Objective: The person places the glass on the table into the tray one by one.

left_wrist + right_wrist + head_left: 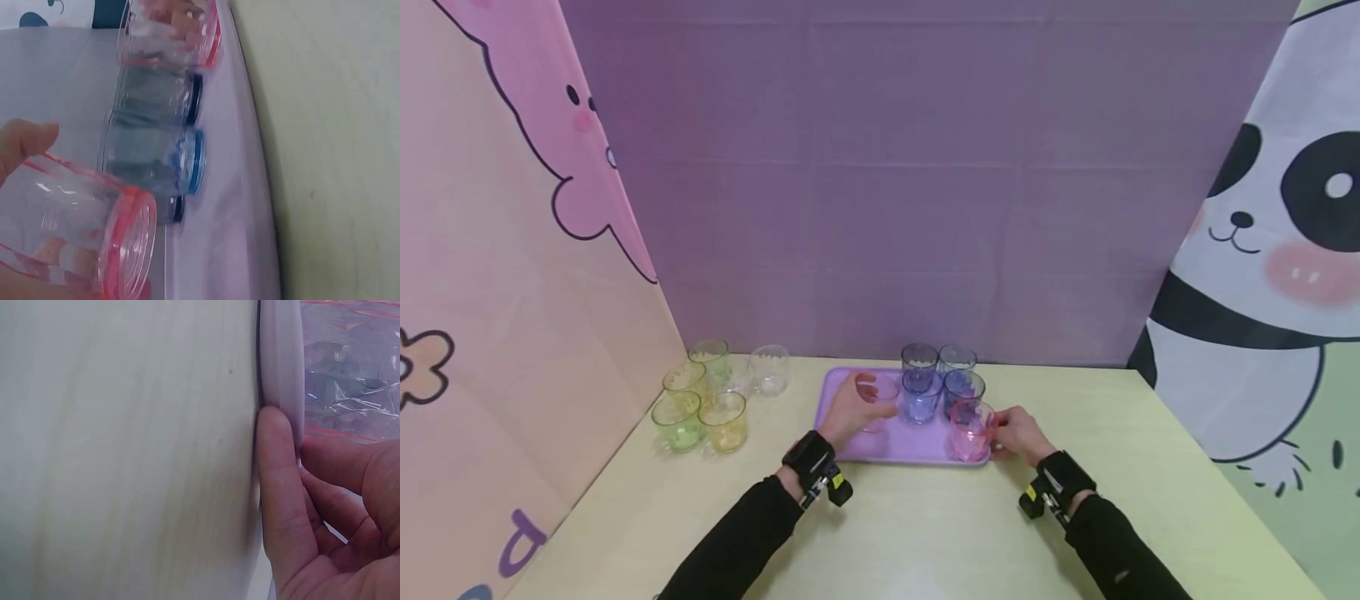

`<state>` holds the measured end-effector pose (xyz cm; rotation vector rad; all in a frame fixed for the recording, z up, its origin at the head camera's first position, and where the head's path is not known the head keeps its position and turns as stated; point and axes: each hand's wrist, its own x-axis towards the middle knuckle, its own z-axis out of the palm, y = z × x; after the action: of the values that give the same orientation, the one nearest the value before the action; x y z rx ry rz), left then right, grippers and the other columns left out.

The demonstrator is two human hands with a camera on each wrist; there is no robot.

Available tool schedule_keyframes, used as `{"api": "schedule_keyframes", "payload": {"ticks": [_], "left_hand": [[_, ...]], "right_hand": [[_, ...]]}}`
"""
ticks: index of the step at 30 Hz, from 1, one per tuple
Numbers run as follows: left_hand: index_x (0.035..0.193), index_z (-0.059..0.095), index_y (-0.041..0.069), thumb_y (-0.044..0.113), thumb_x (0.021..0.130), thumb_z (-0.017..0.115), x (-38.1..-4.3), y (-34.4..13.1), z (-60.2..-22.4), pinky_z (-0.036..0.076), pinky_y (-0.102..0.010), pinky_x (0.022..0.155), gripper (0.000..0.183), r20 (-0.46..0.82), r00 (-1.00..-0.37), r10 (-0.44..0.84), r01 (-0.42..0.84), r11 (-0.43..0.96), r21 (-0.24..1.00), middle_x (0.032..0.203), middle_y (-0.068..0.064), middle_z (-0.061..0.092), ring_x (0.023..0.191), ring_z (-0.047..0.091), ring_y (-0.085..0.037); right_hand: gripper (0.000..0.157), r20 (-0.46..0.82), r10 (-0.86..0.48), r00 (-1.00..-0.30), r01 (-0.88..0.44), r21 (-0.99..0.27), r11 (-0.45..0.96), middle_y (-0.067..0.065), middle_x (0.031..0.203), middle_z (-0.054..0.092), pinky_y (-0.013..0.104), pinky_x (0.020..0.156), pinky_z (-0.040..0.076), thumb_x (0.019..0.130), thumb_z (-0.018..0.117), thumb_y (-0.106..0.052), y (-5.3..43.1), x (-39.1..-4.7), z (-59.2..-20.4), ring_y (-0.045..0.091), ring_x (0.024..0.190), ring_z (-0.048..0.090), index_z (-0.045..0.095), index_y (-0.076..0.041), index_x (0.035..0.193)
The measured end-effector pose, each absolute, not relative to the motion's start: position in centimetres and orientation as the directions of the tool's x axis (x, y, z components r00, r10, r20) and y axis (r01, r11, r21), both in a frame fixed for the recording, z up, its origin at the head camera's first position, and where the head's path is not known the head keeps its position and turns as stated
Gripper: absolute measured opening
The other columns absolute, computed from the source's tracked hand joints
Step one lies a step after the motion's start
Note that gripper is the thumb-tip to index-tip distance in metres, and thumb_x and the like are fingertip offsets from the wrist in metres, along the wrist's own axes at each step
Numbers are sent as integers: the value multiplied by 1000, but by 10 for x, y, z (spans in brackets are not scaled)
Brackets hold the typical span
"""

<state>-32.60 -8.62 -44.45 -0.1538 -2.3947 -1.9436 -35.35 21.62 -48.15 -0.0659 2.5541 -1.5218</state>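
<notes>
My left hand grips a pink glass close over the left part of the purple tray. That glass fills the lower left of the left wrist view, its base tilted, with a thumb at its rim. At the tray's right front corner, my right hand pinches the rim between its fingers. Beside those fingertips a second pink glass stands upright on the tray. Behind it are a light blue glass, a dark blue glass and two greyish glasses.
On the table's left side stand several green and yellow glasses, among them a green glass and a yellow glass. A clear glass is near the back edge. A purple cloth wall closes off the back.
</notes>
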Motion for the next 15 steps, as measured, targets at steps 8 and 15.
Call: {"api": "schedule_keyframes", "payload": {"ticks": [8, 15], "left_hand": [[121, 42, 4, 17, 60, 84, -319, -70, -452, 48, -35, 83, 75, 74, -992, 106, 91, 170, 981, 120, -21, 50, 103, 52, -31], [122, 45, 7, 27, 55, 86, -311, -61, -454, 52, -33, 71, 81, 62, -987, 145, 97, 247, 964, 112, -21, 53, 91, 56, -27]], "right_hand": [[5, -110, -112, -988, 43, -874, 484, 14, 78, 59, 34, 57, 55, 79, 59, 5, 215, -353, -483, 21, 63, 63, 62, 5, 75], [5, -117, -119, -986, 43, -869, 493, 14, 78, 60, 34, 58, 55, 79, 59, 4, 215, -354, -481, 21, 65, 62, 62, 4, 75]]}}
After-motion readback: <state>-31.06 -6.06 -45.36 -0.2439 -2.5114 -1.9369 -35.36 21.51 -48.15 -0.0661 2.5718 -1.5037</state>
